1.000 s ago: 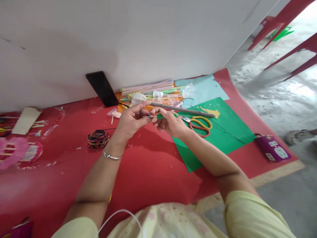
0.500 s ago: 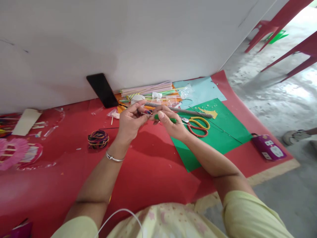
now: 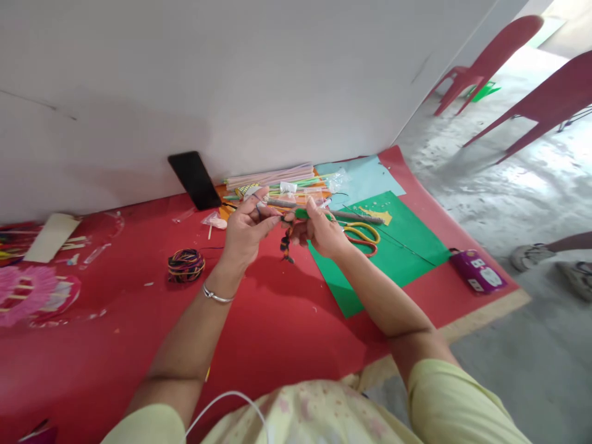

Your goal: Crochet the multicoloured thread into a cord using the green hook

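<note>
1. The left hand (image 3: 247,229) and the right hand (image 3: 319,233) are up over the red mat (image 3: 259,320), close together; a thin stick with a green bit (image 3: 303,214) runs between them.
2. The right hand pinches the green bit; the left fingers curl at the other end, but what they pinch is too small to see.
3. A dark twisty string (image 3: 285,243) hangs down between the hands.
4. The scissors (image 3: 363,237) lie on green paper (image 3: 393,246), partly hidden by the right hand; a ball of bands (image 3: 185,264) sits near the left wrist.

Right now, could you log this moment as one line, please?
left hand: pinches thread | right hand: grips green-handled tool | scissors: on green paper
</note>
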`<state>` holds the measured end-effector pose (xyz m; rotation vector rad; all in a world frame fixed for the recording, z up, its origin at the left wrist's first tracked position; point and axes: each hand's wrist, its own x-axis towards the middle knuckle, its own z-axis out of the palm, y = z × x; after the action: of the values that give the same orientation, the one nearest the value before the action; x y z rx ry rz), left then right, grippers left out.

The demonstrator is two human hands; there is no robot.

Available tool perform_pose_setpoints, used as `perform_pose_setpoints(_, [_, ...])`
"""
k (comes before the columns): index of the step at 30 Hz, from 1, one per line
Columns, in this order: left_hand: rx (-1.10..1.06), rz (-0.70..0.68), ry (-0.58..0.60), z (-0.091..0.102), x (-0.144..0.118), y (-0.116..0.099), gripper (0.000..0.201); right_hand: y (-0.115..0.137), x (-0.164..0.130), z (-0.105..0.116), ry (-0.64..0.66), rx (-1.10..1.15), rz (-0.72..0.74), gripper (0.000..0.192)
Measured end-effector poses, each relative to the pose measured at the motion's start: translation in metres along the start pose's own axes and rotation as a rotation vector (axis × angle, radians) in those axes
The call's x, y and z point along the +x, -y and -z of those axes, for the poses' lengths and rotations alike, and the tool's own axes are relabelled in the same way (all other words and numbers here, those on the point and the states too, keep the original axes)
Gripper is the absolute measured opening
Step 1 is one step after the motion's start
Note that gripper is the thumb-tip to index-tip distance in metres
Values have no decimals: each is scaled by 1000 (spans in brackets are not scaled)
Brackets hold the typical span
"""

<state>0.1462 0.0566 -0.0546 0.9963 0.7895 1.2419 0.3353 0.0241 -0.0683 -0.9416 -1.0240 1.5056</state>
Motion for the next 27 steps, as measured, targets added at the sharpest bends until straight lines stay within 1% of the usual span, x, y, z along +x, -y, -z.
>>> perform_pose_setpoints(4, [23,31,-15,-1,-1,2,89,5,4,-7,21,101,-83,75])
perform_pose_setpoints(6, [21,12,-20,0,-1,2,93,8,5,-10,29,141,-108,77])
perform_pose_setpoints(8, [3,-26,-20,2,-1,1,98,12,6,-13,12,175,-107,77])
perform_pose_setpoints(12, [-11,-48,18,5,-1,-1,112,17,9,-13,-35,204,-122,77])
perform_pose_setpoints(15, [9,-48,40,8,-1,-3,117,17,9,-11,-23,248,-167,78])
perform_pose_setpoints(20, [16,14,85,12,-1,-6,121,14,11,-8,21,319,-239,75])
perform_pose_setpoints(23, [29,32,87,13,0,-7,121,12,12,-6,18,319,-246,70])
perform_pose_setpoints(25, [64,-14,58,12,0,-6,118,9,14,-5,2,315,-230,68])
perform_pose_setpoints(27, [135,-96,14,12,-2,-5,114,5,16,-4,-14,301,-209,67])
